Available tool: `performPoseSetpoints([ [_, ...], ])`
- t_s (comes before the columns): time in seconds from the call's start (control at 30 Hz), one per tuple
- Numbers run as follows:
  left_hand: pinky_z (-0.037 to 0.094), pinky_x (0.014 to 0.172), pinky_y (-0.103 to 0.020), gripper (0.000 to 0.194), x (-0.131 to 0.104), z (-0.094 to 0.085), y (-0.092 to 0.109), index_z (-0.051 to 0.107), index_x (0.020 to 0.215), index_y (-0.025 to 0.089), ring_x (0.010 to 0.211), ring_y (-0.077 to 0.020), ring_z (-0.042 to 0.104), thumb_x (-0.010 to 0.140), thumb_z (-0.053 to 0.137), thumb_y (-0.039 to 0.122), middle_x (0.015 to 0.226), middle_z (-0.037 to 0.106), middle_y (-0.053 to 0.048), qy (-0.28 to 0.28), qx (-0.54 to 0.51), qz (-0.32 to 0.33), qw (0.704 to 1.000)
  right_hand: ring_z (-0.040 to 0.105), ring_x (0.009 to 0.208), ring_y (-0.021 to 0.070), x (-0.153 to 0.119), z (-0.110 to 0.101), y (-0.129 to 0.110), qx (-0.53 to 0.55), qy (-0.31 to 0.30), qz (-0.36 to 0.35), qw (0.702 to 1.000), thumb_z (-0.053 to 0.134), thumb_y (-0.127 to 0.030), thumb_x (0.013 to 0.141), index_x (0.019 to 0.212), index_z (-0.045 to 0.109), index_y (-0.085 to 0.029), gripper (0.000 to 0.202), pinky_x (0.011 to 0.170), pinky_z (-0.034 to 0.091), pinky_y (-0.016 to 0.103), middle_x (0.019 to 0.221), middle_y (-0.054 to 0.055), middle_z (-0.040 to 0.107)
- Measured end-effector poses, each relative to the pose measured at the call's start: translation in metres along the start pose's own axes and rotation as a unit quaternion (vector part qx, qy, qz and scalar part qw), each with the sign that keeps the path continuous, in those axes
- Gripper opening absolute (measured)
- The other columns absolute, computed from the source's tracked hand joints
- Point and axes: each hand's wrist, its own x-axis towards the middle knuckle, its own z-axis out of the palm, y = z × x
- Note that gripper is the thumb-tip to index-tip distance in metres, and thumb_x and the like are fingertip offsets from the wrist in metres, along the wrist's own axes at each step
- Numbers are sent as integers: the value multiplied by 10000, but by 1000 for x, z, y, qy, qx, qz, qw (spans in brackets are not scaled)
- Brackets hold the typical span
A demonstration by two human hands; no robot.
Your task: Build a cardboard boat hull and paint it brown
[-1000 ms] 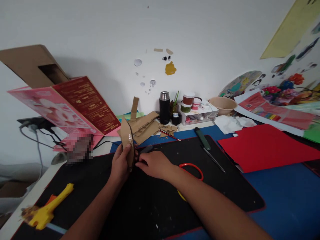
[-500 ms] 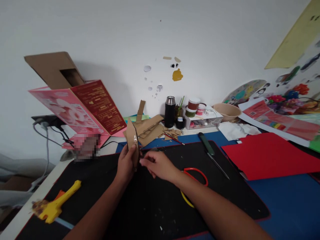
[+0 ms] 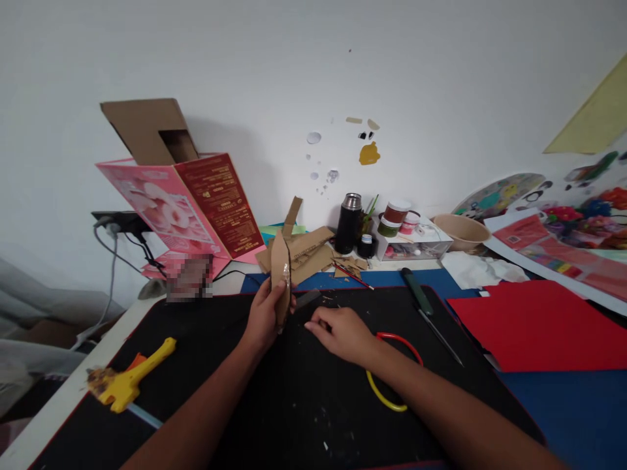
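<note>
My left hand point(image 3: 266, 312) grips a long, pointed cardboard piece point(image 3: 281, 264) upright, with a shiny strip along its side. To its right, my right hand point(image 3: 337, 329) is apart from the cardboard, its fingers curled together; whether something small is between them is hidden. Under my right forearm lie scissors with red and yellow handles point(image 3: 386, 391). A glue gun point(image 3: 140, 378), yellow with a stained tip, rests on the black mat point(image 3: 274, 418) at the left.
Cardboard scraps point(image 3: 313, 254) lie behind my hands, near a black flask point(image 3: 349, 225). A green-handled tool point(image 3: 416, 290) and red sheets point(image 3: 543, 326) are at the right. A pink box point(image 3: 161, 209) stands back left.
My right hand has drawn away from the cardboard piece to the right, leaving a gap. The view has shifted, so the surroundings appear further right. My left hand still grips the cardboard.
</note>
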Motion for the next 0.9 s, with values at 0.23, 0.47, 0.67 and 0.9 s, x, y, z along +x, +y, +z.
performPoseSetpoints([
  [0.23, 463, 489, -245, 450, -1, 3, -1, 632, 1008, 168, 551, -140, 617, 762, 825, 491, 756, 698, -12, -19, -14, -9, 1000, 654, 696, 200, 16, -20, 25, -82, 49, 32, 995, 578, -376, 1025, 863, 698, -208, 263, 660, 381, 283, 753, 50, 723],
  [0.47, 467, 473, -250, 436, -3, 5, 0, 645, 998, 157, 537, -129, 624, 770, 829, 479, 886, 741, -55, -63, -8, -19, 998, 522, 429, 121, 34, -18, 27, 256, 51, 144, 955, 582, -574, 960, 852, 580, -219, 372, 452, 371, 237, 624, -48, 582],
  [0.67, 468, 485, -250, 441, -2, 3, -5, 624, 1037, 170, 537, -139, 612, 803, 803, 498, 773, 713, -26, -100, 9, -43, 994, 506, 393, 96, 54, -9, 8, 374, 117, 145, 909, 635, -660, 897, 967, 593, -210, 457, 358, 296, 205, 666, -54, 600],
  [0.9, 472, 518, -247, 482, -3, -3, -11, 581, 1179, 187, 574, -136, 612, 874, 743, 523, 817, 702, -15, -135, 80, -50, 986, 403, 361, 78, 65, 7, 1, 454, 250, 140, 844, 699, -654, 854, 938, 580, -215, 463, 350, 283, 199, 551, -94, 531],
])
